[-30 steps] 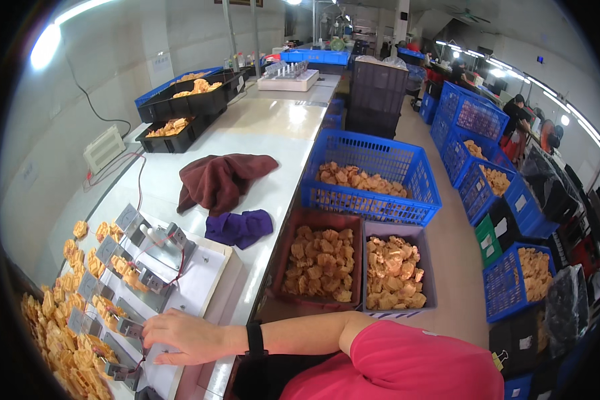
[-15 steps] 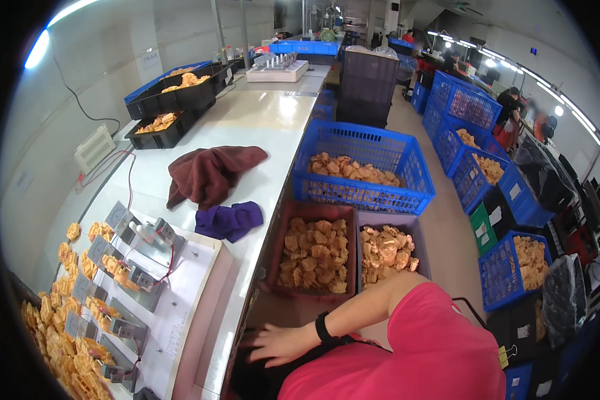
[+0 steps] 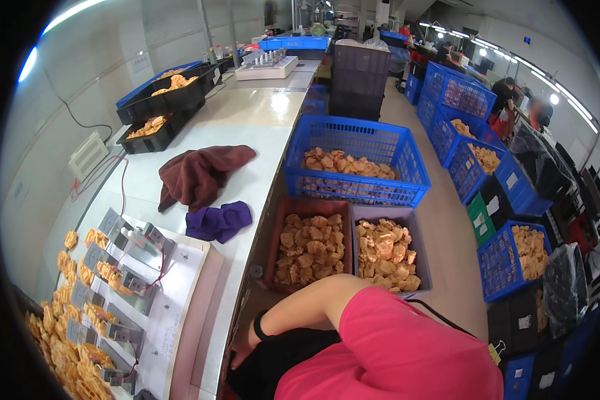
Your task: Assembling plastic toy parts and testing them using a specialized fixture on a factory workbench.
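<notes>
At the far left, orange parts (image 3: 60, 347) lie heaped on the bench (image 3: 247, 133) beside a white fixture board (image 3: 173, 293) carrying rows of small metal clamps (image 3: 123, 277) with red wires. Further along the bench lie a purple cloth (image 3: 219, 221) and, behind it, a maroon cloth (image 3: 203, 175); black trays (image 3: 163, 110) of orange parts sit farther back. One of the hands (image 3: 241, 352) hangs below the bench edge, just beside the dark lap, with a black band at the wrist (image 3: 260, 328); its fingers are hidden, so its grip cannot be told, and the other hand is out of view. Right of it stand a brown bin (image 3: 305, 248) and a grey bin (image 3: 385, 252) of orange parts, with a blue crate (image 3: 357, 163) behind.
</notes>
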The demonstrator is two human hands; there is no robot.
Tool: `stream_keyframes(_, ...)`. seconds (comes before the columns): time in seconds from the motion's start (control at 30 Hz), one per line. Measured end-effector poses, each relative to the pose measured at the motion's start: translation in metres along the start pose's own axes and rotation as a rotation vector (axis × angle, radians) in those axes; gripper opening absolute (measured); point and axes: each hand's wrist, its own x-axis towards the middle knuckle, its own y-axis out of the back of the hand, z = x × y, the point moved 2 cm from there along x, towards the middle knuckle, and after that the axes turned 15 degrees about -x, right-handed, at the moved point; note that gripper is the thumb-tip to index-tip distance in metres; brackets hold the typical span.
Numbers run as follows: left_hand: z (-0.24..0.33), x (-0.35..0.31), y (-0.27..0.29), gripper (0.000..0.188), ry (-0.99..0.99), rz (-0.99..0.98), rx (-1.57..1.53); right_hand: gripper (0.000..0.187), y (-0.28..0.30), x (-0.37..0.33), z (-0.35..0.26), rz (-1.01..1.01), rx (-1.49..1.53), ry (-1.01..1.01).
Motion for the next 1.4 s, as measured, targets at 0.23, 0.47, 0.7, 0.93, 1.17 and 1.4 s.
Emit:
stream_keyframes(0.23, 0.001, 0.001, -0.001, 0.038, 0.005, -0.005, 0.001, 0.075, -0.013, 0.009, 0.014, 0.052, -0.001, 0.002)
stream_keyframes(0.47, 0.0, 0.0, -0.002, 0.036, 0.011, 0.002, -0.028, 0.072, -0.022, 0.014, 0.026, 0.077, -0.002, 0.005)
stream_keyframes(0.7, -0.006, -0.002, 0.001, 0.035, 0.018, 0.008, -0.043, 0.069, -0.014, 0.004, 0.014, 0.092, -0.002, -0.001)
stream_keyframes(0.93, -0.005, -0.002, -0.001, 0.034, 0.006, 0.009, -0.065, 0.078, 0.07, -0.066, -0.064, -0.428, -0.096, -0.456)
stream_keyframes(1.17, -0.001, -0.002, 0.0, 0.035, 0.027, 0.018, -0.036, 0.079, 0.044, -0.114, -0.056, -0.246, -0.125, -0.317)
stream_keyframes(1.4, -0.005, -0.001, 0.0, 0.035, 0.011, 0.009, -0.022, 0.074, 0.022, -0.117, -0.054, -0.188, -0.165, -0.384)
